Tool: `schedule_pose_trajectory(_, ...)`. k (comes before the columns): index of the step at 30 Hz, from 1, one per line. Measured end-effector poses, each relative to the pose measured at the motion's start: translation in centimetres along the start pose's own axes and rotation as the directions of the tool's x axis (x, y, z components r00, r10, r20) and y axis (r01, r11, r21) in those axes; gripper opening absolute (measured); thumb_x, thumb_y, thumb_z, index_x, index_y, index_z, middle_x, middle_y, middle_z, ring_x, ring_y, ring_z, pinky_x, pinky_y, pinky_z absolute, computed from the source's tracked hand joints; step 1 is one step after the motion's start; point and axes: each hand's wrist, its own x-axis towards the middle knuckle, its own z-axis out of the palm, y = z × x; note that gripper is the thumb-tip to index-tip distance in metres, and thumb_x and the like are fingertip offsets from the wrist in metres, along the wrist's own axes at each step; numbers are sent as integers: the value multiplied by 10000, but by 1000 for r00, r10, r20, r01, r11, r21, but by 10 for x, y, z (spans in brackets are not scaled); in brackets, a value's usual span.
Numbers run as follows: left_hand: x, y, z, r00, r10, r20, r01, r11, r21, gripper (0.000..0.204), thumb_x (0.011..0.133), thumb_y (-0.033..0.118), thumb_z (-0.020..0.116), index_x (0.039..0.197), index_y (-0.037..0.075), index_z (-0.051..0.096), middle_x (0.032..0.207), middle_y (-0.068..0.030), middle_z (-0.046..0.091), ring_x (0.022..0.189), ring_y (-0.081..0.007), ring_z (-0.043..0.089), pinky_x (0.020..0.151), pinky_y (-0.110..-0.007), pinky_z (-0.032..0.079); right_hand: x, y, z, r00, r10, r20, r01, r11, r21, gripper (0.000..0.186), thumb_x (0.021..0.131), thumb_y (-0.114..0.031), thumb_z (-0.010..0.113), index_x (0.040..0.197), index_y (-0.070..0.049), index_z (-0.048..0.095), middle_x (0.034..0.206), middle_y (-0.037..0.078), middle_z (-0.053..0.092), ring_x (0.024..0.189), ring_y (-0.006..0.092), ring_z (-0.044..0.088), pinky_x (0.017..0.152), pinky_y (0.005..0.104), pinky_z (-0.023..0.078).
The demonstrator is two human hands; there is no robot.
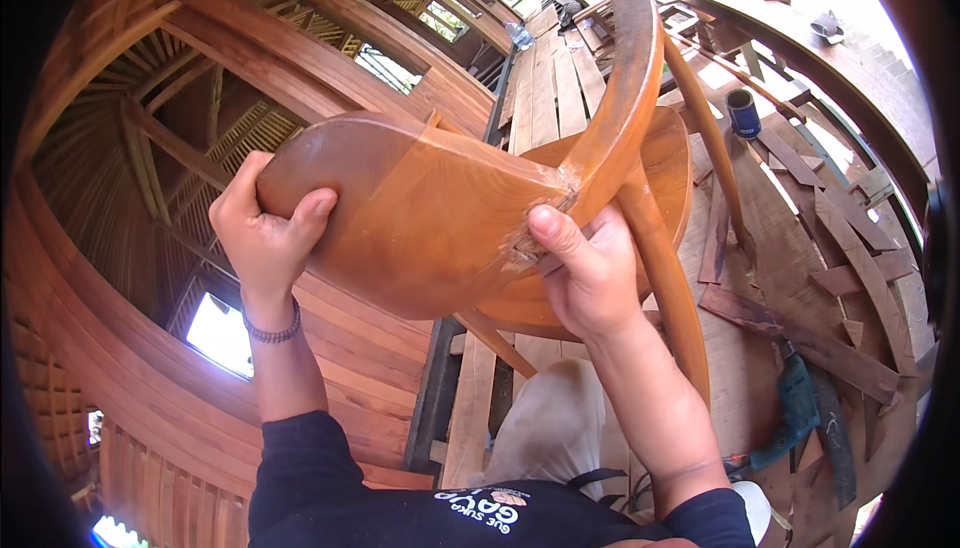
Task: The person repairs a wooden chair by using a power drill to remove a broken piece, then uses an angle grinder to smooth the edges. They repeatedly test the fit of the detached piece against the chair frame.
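A brown wooden chair is tilted in front of me, its wide curved backrest [410, 203] closest. My left hand [268, 233] is closed around the backrest's darker left end, thumb on the near face. At the other end, my right hand [595, 273] grips the backrest with its thumb beside a rough, splintered joint [527, 240]; its other fingers are mostly hidden behind. From this joint a curved rail [625, 68] rises toward the top. Behind the backrest show part of the rounded seat [672, 163] and a leg [665, 283].
On the plank floor at right lie a teal power drill [797, 398] and several scrap boards [800, 341]. A dark blue can [743, 113] stands among them. Farther off is a clear plastic bottle [518, 35]. Wooden wall boards [360, 353] run along the left.
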Motion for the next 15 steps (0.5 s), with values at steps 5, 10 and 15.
schedule_pose_trajectory(5,2,5,1,1000,5,8,-6,998,60,580,699,515,867,851,2,643,662,-57,610,622,-104,559,605,-261,478,-6,-5,1,994,81,70,-76,994,-77,578,867,-174,777,1328,25,491,1241,101,608,1168,187,570,1030,355,444)
schedule_pose_trajectory(10,5,4,-4,997,10,76,-11,1000,22,557,710,494,868,875,5,658,682,-70,644,628,-114,588,609,-258,483,-15,12,11,990,120,79,-110,987,-119,712,823,-113,803,1392,42,404,1321,110,552,1227,211,538,1066,361,418)
schedule_pose_trajectory(15,6,3,-6,992,34,125,-25,997,-79,539,721,465,870,929,7,676,741,-80,684,672,-127,631,639,-258,503,-26,30,21,977,194,83,-167,950,-263,460,920,-203,736,1249,80,581,1208,147,654,1108,184,606,1005,337,459)
